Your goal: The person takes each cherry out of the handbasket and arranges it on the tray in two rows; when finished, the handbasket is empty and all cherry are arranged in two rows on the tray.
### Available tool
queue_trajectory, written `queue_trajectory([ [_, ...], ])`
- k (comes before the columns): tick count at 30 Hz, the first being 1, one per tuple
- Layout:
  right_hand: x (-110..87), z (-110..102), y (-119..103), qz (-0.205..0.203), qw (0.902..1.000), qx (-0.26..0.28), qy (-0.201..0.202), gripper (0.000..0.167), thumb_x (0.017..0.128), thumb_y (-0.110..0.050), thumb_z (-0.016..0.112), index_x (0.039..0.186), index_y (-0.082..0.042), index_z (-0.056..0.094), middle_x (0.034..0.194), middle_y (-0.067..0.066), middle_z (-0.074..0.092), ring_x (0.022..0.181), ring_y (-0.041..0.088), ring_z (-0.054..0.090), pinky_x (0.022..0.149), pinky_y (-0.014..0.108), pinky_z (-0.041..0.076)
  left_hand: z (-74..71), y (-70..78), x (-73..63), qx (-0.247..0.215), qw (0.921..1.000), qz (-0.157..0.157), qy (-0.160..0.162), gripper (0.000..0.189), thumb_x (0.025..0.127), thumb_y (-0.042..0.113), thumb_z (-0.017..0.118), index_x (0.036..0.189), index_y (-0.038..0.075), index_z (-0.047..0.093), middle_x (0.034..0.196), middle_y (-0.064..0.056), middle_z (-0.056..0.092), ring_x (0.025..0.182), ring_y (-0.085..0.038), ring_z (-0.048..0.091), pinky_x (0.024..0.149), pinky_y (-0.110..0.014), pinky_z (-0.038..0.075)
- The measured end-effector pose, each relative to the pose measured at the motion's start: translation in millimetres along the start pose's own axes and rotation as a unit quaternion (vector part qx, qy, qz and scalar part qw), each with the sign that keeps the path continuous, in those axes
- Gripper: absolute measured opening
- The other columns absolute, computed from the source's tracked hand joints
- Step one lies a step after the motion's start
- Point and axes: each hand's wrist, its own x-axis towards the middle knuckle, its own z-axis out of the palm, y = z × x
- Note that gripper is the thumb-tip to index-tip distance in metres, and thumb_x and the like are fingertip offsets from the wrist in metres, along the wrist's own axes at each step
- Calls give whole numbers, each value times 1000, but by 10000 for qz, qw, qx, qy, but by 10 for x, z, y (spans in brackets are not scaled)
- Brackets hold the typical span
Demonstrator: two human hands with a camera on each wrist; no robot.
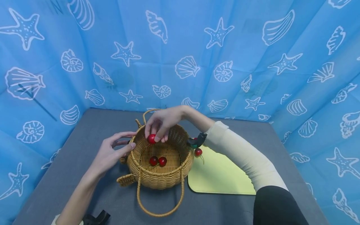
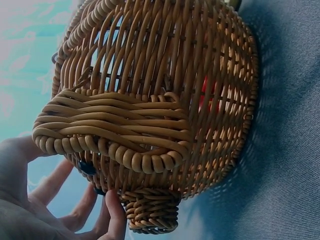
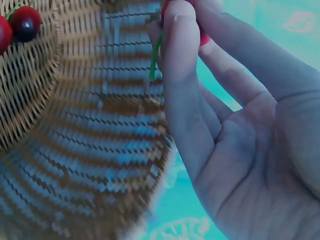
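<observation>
Over the wicker basket [image 1: 160, 182], my right hand [image 1: 167, 120] pinches a red cherry [image 1: 152, 139] between thumb and fingertips. The right wrist view shows its green stem [image 3: 155, 59] hanging beside the thumb. Two dark red cherries, one [image 1: 153, 161] next to the other [image 1: 162, 161], lie on the basket's floor. My left hand [image 1: 112, 153] touches the basket's left side, fingers spread and thumb tip at the rim. Close up, the left wrist view has those fingers beside a woven ear-shaped flap [image 2: 115, 127] and a short woven snout [image 2: 152, 212].
Right of the basket lies a pale yellow mat [image 1: 222, 175], with another cherry [image 1: 198, 152] at its edge, partly behind the right wrist's black strap [image 1: 198, 140]. One basket handle [image 1: 160, 215] hangs toward the front. A blue shell-patterned curtain [image 1: 168, 56] surrounds the grey table [image 1: 219, 206].
</observation>
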Motion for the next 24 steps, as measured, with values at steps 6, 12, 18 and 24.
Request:
queue_trajectory([
  [6, -528, -77, 36, -278, 9982, -253, 460, 36, 100, -7, 76, 136, -4, 68, 118, 21, 77, 81, 20, 77, 77, 42, 69, 5, -5, 5, -13, 10000, 8, -17, 44, 104, 30, 75, 147, 19, 67, 160, -13, 55, 141, -48, 56, 88, -40, 63],
  [12, -1056, -73, 225, -141, 9952, -302, 922, 36, 100, -8, 76, 135, -9, 69, 115, 15, 77, 82, 34, 75, 75, 45, 68, -1, 2, -2, -32, 10000, 7, -39, 45, 104, 30, 75, 147, 18, 66, 160, -13, 54, 142, -47, 56, 86, -34, 63],
  [18, -1449, 84, 530, -35, 9911, -166, 1322, 35, 100, -8, 77, 134, -7, 69, 111, 18, 75, 78, 29, 74, 74, 42, 68, -7, 3, 1, -36, 10000, 16, -58, 46, 104, 31, 75, 148, 18, 66, 161, -13, 54, 142, -47, 55, 84, -32, 63],
  [24, -1651, 308, 911, 67, 9859, -72, 1672, 35, 100, -9, 77, 133, -5, 69, 116, 20, 75, 81, 22, 75, 75, 38, 67, -4, 3, 5, -62, 10000, 19, -67, 46, 105, 29, 74, 148, 18, 65, 160, -12, 55, 142, -46, 55, 85, -32, 63],
])
